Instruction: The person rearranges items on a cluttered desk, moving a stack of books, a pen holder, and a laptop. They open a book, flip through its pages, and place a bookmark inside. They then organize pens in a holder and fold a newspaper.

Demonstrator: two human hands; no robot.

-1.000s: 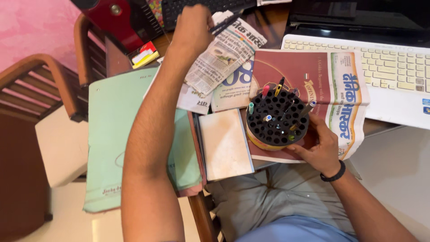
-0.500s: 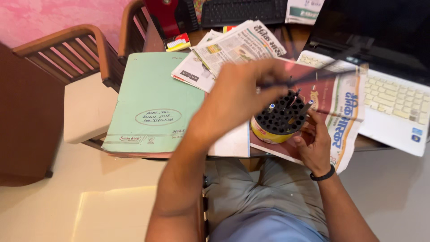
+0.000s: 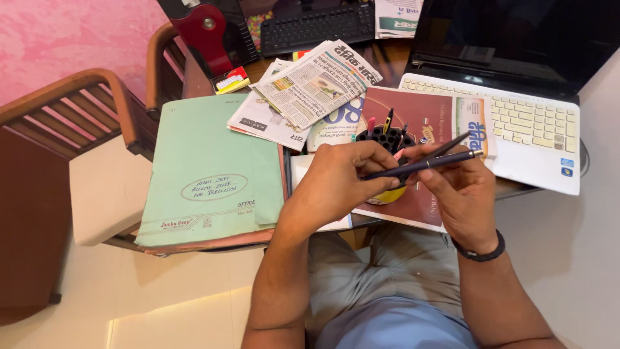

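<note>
Over the desk edge, position: slim dark metal-look pen (image 3: 420, 165) lying level between both hands, just near of round black perforated pen holder (image 3: 386, 139).
Left hand (image 3: 342, 178): fingers pinching the pen's left end.
Right hand (image 3: 462, 187): fingers closing on its right half.
Handling: judging light, stiff, smooth, maybe slippery; gripping mid-barrel is looking best.
Hidden: hands are covering the holder's yellow base; a second dark pen (image 3: 449, 145) is half hidden, grip unclear.

Green folder (image 3: 213, 171), newspapers (image 3: 310, 87), white laptop (image 3: 529, 123), black keyboard (image 3: 316, 26), wooden chair (image 3: 71, 116)
</note>
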